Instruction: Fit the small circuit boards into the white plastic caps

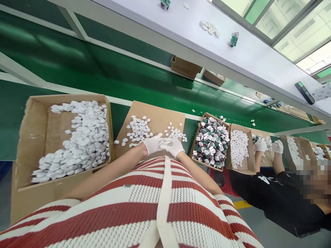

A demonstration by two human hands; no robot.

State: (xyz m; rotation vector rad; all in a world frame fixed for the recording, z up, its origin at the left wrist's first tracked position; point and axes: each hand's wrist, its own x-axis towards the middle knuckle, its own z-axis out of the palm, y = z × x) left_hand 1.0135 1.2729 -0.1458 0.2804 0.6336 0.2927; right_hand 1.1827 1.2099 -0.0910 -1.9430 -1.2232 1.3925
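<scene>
My left hand [152,144] and my right hand [173,146], both in white gloves, meet fingertip to fingertip low over a flat cardboard sheet [132,109]. The fingers of each are drawn together. Whatever lies between them is too small and too white against the gloves to make out. Beyond my left hand spreads a loose group of small white plastic pieces [139,129]. A smaller group of similar white pieces [176,133] lies just past my right hand.
At left stands a large cardboard box [24,137] with many white pieces. To the right, a box [192,151] holds green circuit boards with white parts; another box [252,151] holds white pieces. A co-worker's gloved hands [260,145] work farther right. A white shelf [181,24] runs overhead.
</scene>
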